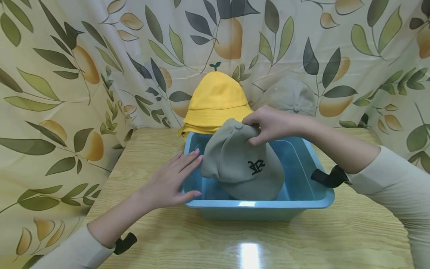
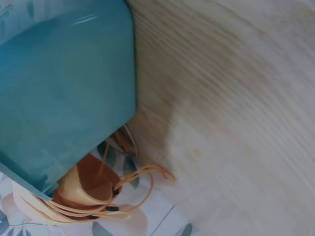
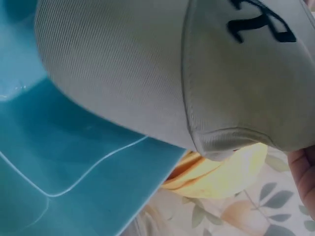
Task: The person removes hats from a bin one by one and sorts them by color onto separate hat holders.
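Observation:
A grey-green baseball cap [image 1: 231, 160] with a dark embroidered mark hangs tilted, brim down, inside the blue plastic bin [image 1: 215, 204]. My right hand [image 1: 272, 123] pinches the cap's crown near the top between thumb and fingers. In the right wrist view, the ribbed brim of the cap [image 3: 113, 64] spreads over the bin, and part of my right hand [image 3: 305, 177] shows at the edge. My left hand [image 1: 171, 179] rests at the bin's left rim with fingers extended toward the cap. The left wrist view shows the outer wall of the bin [image 2: 74, 78], without the hand.
Yellow bucket hats [image 1: 216, 97], the top one with a green sprout, are stacked behind the bin. A pale cap [image 1: 289, 93] stands to their right against the leaf-and-fruit patterned curtain [image 1: 141, 33]. The bin sits on a wood-grain table [image 1: 168, 239].

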`<state>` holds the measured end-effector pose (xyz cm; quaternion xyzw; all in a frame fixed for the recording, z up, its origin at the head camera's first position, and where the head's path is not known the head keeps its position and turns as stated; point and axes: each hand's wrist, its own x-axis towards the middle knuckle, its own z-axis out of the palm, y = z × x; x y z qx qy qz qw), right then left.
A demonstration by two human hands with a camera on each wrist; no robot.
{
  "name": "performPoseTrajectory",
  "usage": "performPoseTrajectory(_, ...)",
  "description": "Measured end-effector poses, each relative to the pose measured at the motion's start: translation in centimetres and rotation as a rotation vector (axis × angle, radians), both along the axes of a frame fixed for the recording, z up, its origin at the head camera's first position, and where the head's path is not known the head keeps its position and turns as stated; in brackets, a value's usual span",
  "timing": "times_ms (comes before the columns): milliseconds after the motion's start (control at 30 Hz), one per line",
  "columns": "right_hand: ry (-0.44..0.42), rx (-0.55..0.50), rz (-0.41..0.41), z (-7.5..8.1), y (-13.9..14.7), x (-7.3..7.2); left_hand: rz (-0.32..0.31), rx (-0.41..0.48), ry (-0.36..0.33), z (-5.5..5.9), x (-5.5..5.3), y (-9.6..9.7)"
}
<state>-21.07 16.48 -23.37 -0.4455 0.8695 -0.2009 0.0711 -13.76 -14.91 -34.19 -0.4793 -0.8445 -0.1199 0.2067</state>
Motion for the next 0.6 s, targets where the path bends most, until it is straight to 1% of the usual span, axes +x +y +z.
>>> performPoseTrajectory(67,0.009,-0.049,-0.028,0.3,0.2,0.4,-0.071,0.065,0.129,0.3,-0.3,0.2)
performPoseTrajectory(133,-0.006,-0.093,-0.072,0.6,0.4,0.7,-0.123,0.117,0.213,0.7,-0.6,0.5)
performPoseTrajectory(233,-0.04,-0.156,-0.149,1.1,0.6,1.0,-0.177,0.167,0.276,1.4,-1.0,0.9)
performPoseTrajectory(333,-0.066,-0.211,-0.203,1.7,0.7,1.1,-0.21,0.224,0.319,1.9,-1.2,1.3)
performPoseTrajectory(400,-0.071,-0.235,-0.247,2.1,0.8,1.1,-0.223,0.266,0.311,2.2,-1.3,1.7)
performPoseTrajectory(500,-0.084,-0.25,-0.333,2.7,1.0,1.2,-0.232,0.296,0.237,2.5,-1.3,2.5)
performPoseTrajectory(533,-0.092,-0.253,-0.369,2.9,1.0,1.2,-0.239,0.299,0.164,2.6,-1.3,2.9)
performPoseTrajectory(567,-0.108,-0.255,-0.407,3.1,1.1,1.3,-0.243,0.308,0.057,2.6,-1.3,3.2)
performPoseTrajectory(600,-0.115,-0.255,-0.447,3.3,1.1,1.4,-0.247,0.289,0.017,2.7,-1.3,3.4)
